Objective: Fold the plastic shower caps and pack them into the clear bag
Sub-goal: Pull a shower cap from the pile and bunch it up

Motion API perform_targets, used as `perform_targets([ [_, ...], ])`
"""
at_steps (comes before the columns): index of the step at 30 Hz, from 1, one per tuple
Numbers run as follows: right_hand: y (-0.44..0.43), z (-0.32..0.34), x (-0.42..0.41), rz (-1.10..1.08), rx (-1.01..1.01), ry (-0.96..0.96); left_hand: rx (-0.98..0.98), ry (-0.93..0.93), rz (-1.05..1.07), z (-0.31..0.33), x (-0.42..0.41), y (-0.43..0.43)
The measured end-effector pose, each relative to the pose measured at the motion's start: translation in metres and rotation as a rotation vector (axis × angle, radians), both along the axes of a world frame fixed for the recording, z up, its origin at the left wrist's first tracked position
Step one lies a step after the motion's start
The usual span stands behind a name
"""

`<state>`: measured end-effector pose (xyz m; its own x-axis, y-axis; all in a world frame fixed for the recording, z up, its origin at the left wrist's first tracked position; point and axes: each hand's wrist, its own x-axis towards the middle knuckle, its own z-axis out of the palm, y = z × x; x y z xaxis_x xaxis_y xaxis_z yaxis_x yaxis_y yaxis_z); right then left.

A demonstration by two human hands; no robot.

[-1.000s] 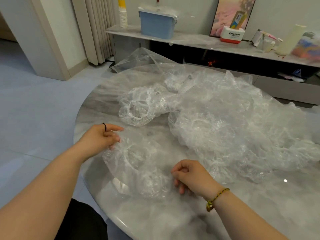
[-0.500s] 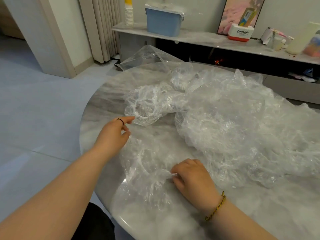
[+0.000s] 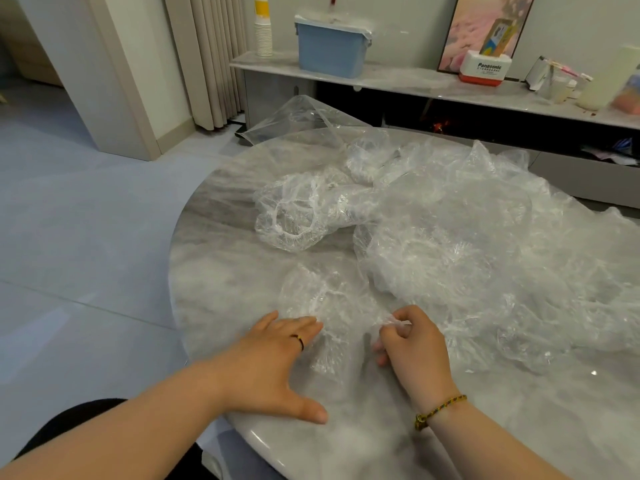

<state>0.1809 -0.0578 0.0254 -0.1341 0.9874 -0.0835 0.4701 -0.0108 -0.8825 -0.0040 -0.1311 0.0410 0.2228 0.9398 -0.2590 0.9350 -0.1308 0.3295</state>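
Note:
A crumpled clear shower cap (image 3: 329,306) lies on the marble table (image 3: 214,271) just in front of me. My left hand (image 3: 277,362) lies flat with straight fingers pressing on the cap's near left edge. My right hand (image 3: 408,344) pinches a gathered bit of the cap's right edge between thumb and curled fingers. Another loose cap (image 3: 298,216) with a white elastic rim lies further back. A big heap of caps (image 3: 485,244) covers the right side. The clear bag (image 3: 298,116) hangs over the table's far edge.
Behind the table runs a low marble shelf (image 3: 415,81) with a blue lidded box (image 3: 332,50), a stack of paper cups (image 3: 263,29) and a red-and-white Panasonic box (image 3: 485,69). Grey floor tiles (image 3: 86,254) lie to the left.
My left hand has moved from the cap's far left edge down toward me and now lies flat on it. The cap looks more bunched together. My right hand keeps its pinch.

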Motion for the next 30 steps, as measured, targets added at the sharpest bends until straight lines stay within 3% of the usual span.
perform_targets([
  [6,0.004,0.003,0.012,-0.006,0.064,-0.019,0.020,0.192,0.012,-0.016,0.012,0.004],
  [12,0.006,0.015,0.026,0.360,0.306,-0.258,0.211,0.183,0.033,-0.015,-0.001,0.013],
  [17,0.001,0.019,0.023,0.274,0.316,-0.080,0.020,-0.033,-0.148,-0.018,0.012,0.002],
  [19,0.000,0.019,0.021,0.195,0.312,-0.036,-0.024,-0.003,-0.158,-0.016,0.018,-0.002],
  [23,0.001,0.017,0.017,-0.022,0.252,-0.041,0.098,0.037,0.182,-0.020,0.045,-0.008],
  [27,0.000,0.013,0.012,0.010,0.228,-0.065,0.221,-0.239,0.357,-0.016,0.054,0.000],
  [30,-0.002,0.015,0.012,0.054,0.217,-0.025,0.144,-0.373,0.391,-0.016,0.035,0.005],
])
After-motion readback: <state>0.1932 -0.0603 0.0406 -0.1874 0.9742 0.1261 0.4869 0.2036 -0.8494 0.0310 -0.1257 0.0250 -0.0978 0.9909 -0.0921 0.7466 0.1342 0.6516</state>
